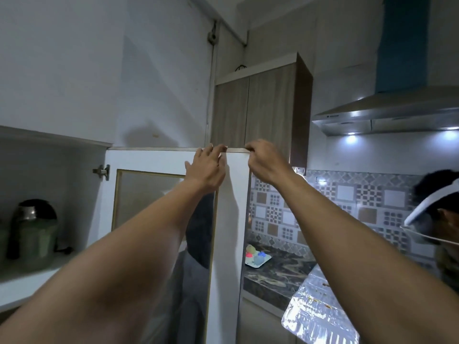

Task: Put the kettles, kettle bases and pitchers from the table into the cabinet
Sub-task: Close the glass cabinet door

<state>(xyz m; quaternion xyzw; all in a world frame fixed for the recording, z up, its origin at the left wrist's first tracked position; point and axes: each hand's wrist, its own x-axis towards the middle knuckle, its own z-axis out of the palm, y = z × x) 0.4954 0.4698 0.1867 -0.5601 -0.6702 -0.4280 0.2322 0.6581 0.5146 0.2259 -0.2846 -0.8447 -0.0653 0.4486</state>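
Note:
The white cabinet door [233, 219] with a glass pane stands swung open in front of me. Both hands are raised to its top edge: my left hand [206, 170] rests on the top corner with fingers hooked over the edge, and my right hand [263, 160] pinches the same edge just to the right. Inside the open cabinet at the left, a green kettle with a black lid and handle [33, 229] stands on the white shelf [22, 286]. No table, kettle base or pitcher shows in this view.
A wood-grain wall cabinet [258, 105] hangs behind the door. A steel range hood [387, 112] with lights is at the right. A dark stone counter [275, 276] holds a small tray with colourful items [258, 258]. Another person's head [434, 209] is at the right edge.

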